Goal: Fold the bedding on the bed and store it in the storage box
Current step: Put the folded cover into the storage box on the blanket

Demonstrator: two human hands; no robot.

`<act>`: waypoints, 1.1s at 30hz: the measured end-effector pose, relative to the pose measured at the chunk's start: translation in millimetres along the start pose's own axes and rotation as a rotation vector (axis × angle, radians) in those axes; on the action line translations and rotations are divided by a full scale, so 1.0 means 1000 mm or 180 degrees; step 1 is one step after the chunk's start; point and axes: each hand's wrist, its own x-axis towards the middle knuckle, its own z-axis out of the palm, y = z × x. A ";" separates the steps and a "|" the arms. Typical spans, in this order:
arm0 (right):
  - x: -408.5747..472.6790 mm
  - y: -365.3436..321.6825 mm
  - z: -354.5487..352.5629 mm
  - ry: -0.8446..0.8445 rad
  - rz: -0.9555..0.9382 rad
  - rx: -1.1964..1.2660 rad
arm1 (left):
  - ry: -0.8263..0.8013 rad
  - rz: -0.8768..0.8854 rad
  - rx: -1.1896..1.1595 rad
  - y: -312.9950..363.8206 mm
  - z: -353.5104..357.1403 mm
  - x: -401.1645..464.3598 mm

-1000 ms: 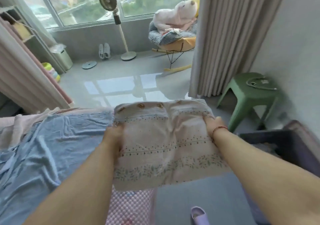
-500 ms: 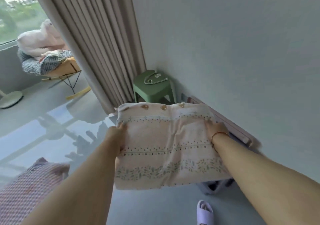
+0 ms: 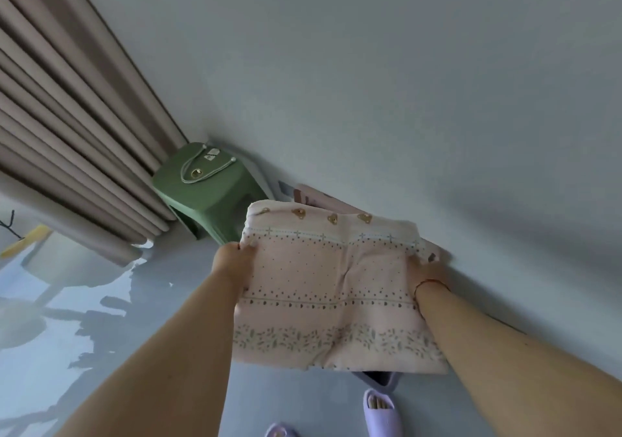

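Since half a second ago, the view has swung farther toward the plain grey wall [image 3: 404, 83]. Held flat in the air beside the green plastic stool [image 3: 205, 197], the folded pink patterned bedding [image 3: 333, 288] runs long side to side, gripped by left hand [image 3: 234, 263] and right hand [image 3: 427, 273] at its side edges; a dark storage box [image 3: 378, 378] corner peeks below, near the purple slipper [image 3: 382, 413].

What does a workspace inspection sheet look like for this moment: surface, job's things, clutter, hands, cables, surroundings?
Surface: glossy grey floor with reflections; no bed in view.
Job's things: folded pink patterned bedding held flat above a dark storage box, which it mostly hides.
Clutter: green stool with a small green bag on top; lilac slippers.
Hands: left hand grips the bedding's left edge; right hand grips its right edge.
Cables: nothing seen.
Surroundings: beige curtain, plain wall.
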 end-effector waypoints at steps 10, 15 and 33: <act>0.042 0.010 0.052 0.0532 0.0571 0.0563 | -0.0714 0.0287 0.0559 0.026 0.049 0.115; 0.064 0.017 0.083 0.0792 0.0838 0.0692 | -0.0950 0.0349 0.0571 0.022 0.078 0.165; 0.247 0.145 0.246 0.0813 0.1362 0.0648 | -0.0894 0.0451 0.1102 -0.112 0.251 0.348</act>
